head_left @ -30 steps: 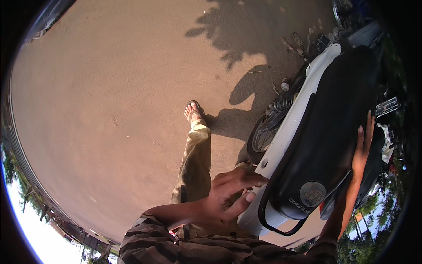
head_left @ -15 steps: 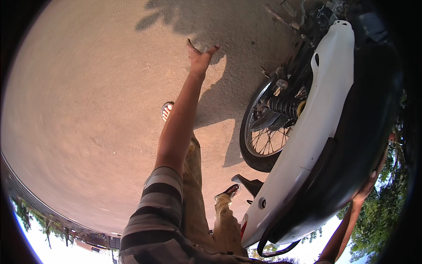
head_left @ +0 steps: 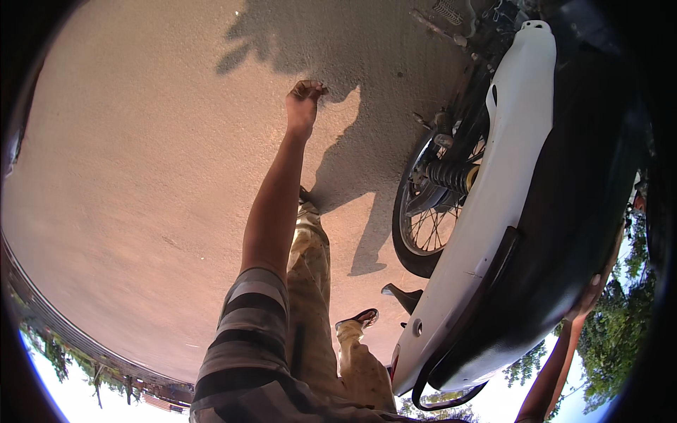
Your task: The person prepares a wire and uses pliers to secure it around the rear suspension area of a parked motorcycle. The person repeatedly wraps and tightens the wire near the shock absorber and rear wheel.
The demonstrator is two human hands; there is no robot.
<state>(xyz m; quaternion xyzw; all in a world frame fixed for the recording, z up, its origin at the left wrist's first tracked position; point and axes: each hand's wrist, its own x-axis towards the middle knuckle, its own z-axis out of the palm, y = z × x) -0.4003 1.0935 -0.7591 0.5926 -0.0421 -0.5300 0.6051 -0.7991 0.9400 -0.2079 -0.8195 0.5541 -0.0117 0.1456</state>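
My left hand (head_left: 304,99) is out over the sunlit ground with its fingers curled in and nothing visible in them. My right hand (head_left: 587,296) lies against the far side of the long black seat (head_left: 578,183), fingers extended and partly hidden by it. Beside the seat runs the motorbike's white side panel (head_left: 515,141), with a black grab rail (head_left: 458,398) at its rear. Below the panel show the spoked rear wheel (head_left: 427,229) and a coiled black shock absorber (head_left: 448,176).
My feet in sandals (head_left: 365,317) stand on bare tan ground (head_left: 141,141), left of the bike. Loose-looking metal parts and a spring (head_left: 448,10) show at the bike's front end. Trees (head_left: 613,331) appear at the lower right rim, with leafy shadow at the top.
My left hand swung forward from the seat's rear, spread its fingers, then curled them and dropped back slightly. The bike's wheel came into fuller view; my right hand stayed along the seat.
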